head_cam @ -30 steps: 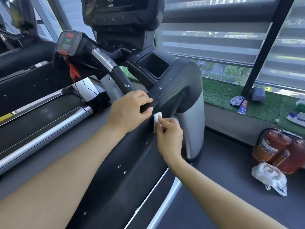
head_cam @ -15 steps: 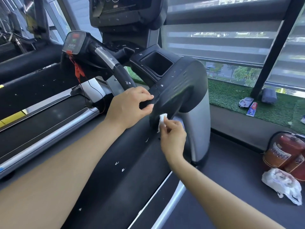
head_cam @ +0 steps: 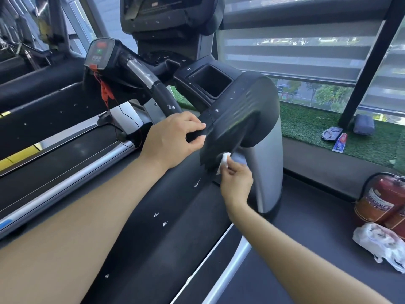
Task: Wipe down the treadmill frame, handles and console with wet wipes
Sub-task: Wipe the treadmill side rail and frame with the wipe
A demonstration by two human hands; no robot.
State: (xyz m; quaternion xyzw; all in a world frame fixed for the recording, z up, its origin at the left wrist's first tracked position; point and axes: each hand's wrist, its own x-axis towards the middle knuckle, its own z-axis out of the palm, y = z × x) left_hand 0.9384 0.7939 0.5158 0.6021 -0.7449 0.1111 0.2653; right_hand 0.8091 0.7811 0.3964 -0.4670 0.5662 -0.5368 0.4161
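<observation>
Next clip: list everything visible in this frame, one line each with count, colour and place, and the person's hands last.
treadmill: one, black with silver upright, centre
control panel: one, black with red and green buttons, upper left
safety cord: one, red, hanging below the control panel
wet wipe: one, white, at the lower edge of the black housing
fire extinguishers: two, red, lying on the floor, right
plastic bag: one, white, in front of the fire extinguishers
tube: one, blue and red, on the green turf ledge
left hand: grips the black side handle
right hand: pinches the wet wipe
</observation>
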